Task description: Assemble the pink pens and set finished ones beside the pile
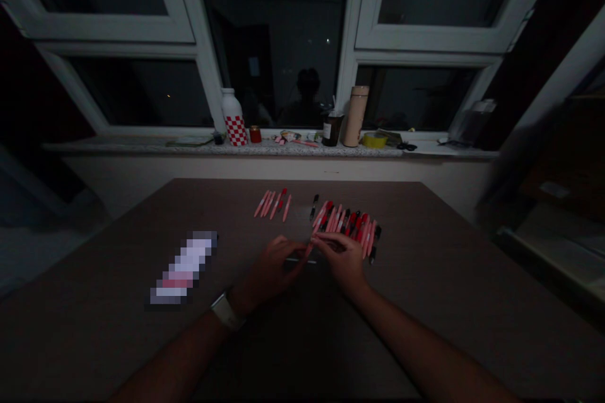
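Note:
My left hand (273, 267) and my right hand (343, 261) meet above the dark table (425, 302), fingers curled and pinched round a thin pink pen (308, 250) held between them. A watch sits on my left wrist. Just beyond my right hand lies a heap of several pink, red and black pens (350, 223). A smaller row of pink pens (274, 203) lies further back to the left, and one black pen (314, 206) lies between the two groups.
A blurred flat object (184, 266) lies on the table to the left. On the windowsill behind stand a red-checked bottle (234, 118), a beige flask (355, 116), a dark jar (331, 129) and a yellow tape roll (374, 140). The room is dim.

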`<state>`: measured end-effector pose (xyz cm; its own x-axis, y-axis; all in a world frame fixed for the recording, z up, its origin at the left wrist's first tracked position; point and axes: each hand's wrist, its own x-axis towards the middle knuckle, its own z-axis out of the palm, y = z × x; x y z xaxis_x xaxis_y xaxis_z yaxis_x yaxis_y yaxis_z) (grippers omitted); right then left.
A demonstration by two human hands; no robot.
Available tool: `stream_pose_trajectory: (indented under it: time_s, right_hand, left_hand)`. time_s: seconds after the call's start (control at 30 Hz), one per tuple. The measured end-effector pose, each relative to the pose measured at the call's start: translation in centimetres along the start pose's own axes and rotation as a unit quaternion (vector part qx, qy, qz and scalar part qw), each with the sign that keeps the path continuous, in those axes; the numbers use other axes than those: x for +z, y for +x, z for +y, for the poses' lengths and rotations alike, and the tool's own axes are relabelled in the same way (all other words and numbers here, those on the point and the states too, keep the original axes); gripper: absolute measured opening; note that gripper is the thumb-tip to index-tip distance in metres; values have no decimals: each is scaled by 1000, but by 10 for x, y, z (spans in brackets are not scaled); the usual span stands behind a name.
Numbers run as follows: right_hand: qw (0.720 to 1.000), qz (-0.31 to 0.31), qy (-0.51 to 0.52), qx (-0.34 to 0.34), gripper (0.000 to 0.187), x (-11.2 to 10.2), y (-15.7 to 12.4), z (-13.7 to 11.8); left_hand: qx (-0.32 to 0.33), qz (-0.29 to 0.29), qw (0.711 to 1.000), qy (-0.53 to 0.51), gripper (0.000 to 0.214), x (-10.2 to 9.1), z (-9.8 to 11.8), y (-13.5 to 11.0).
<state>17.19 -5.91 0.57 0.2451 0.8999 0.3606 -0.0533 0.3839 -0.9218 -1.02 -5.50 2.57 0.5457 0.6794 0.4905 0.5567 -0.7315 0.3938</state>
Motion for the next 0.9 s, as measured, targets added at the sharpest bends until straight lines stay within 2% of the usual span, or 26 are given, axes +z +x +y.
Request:
stream_pose_trajectory:
  time_s: [0.2, 0.4, 0.6, 0.77, 0.9]
  right_hand:
    - [996, -40, -61, -44, 12, -1, -1, -1]
    - [989, -64, -96, -94, 12, -4, -1, 6]
    - [968, -109, -153, -164, 16, -6, 0, 0]
    - [964, -115, -168, -171, 22, -6, -2, -6]
    - [964, -105, -185, -158, 24, -6, -2, -5]
  left_hand:
    - [-2, 26, 999, 20, 18, 0, -1, 0]
    - [10, 36, 999, 20, 16, 1, -2, 0]
    - [-15, 55, 998, 16, 17, 1, -2, -1]
    - [-80, 69, 992, -69, 19, 2, -8, -1]
    - [-170, 80, 961, -204, 22, 3, -10, 2]
